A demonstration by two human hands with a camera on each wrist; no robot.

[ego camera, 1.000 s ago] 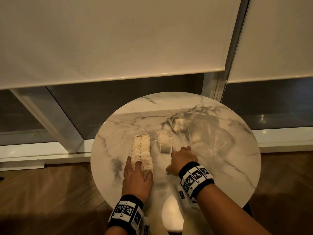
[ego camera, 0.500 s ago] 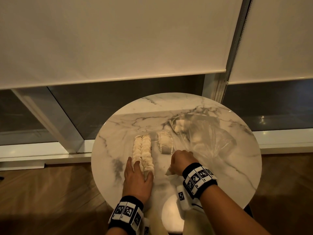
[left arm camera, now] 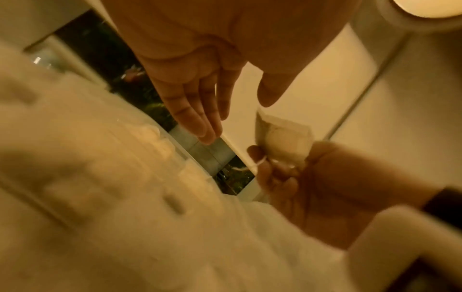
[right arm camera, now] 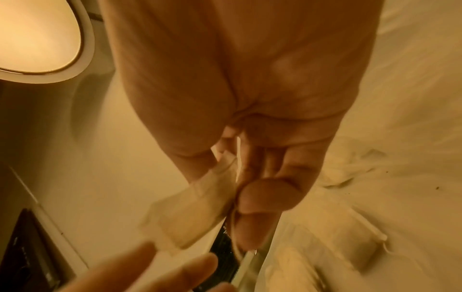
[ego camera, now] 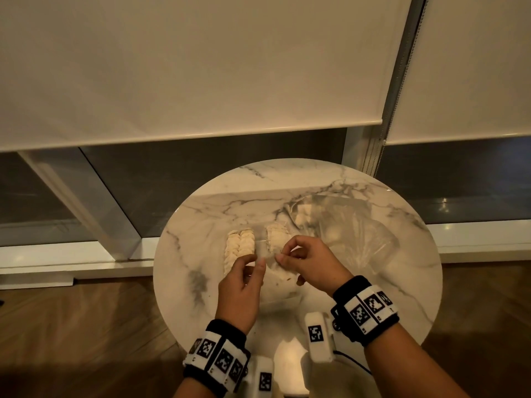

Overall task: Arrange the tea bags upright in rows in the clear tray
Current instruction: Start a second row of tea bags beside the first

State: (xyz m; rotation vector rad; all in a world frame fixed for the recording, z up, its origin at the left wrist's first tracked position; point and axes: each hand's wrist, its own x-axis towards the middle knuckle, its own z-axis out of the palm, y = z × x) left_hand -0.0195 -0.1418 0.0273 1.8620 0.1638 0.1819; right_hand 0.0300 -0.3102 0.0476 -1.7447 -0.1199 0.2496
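The clear tray (ego camera: 260, 243) sits mid-table and holds two long rows of pale tea bags (ego camera: 240, 248) and a shorter third row (ego camera: 277, 239), all standing upright. My right hand (ego camera: 283, 255) is raised above the tray's near end and pinches one tea bag (left arm camera: 285, 142) between thumb and fingers; the same tea bag (right arm camera: 197, 209) sticks out from the pinch in the right wrist view. My left hand (ego camera: 255, 261) hovers right beside it. Its fingers (left arm camera: 195, 110) are straight and hold nothing, and its thumb tip is close to the bag's top corner.
A crumpled clear plastic bag (ego camera: 353, 234) with a few tea bags (ego camera: 301, 218) inside lies right of the tray. The round marble table (ego camera: 201, 225) stands against a window with lowered blinds. A lit lamp (ego camera: 288, 366) is at the near edge.
Both hands have come up off the table. The right hand picked up a tea bag from the near side, and the left hand left the rows and moved toward it.
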